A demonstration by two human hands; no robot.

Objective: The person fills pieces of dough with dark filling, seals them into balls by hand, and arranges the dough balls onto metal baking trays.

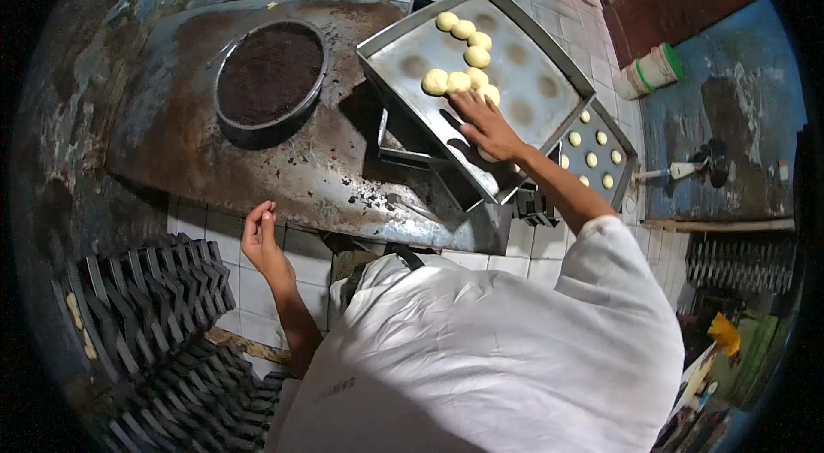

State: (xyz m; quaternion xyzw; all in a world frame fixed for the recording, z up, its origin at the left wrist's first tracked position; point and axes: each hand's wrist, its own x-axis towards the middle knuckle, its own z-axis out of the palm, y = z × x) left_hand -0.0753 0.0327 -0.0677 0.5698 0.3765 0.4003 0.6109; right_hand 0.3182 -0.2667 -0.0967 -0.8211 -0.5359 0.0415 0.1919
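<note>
My right hand (487,129) reaches into a metal tray (536,67), fingers stretched out against the near dough balls (458,82). Pale and round, these balls sit in a bent row, and some lie partly under my fingers. Another group of dough balls (478,56) curves toward the tray's far left corner. Out in front of the table's near edge, my left hand (264,238) is held up with its fingertips pinched together; whatever is between them is too small to name. A round metal bowl (324,80) of dark crumbly filling (268,75) stands on the worn table (172,110).
The tray rests tilted on other metal pans (403,153) at the table's right end. Beyond it lies a lower tray (614,157) with spaced dough balls. Dark metal racks (146,298) stand at lower left. A white bucket (648,73) with a green rim is at right.
</note>
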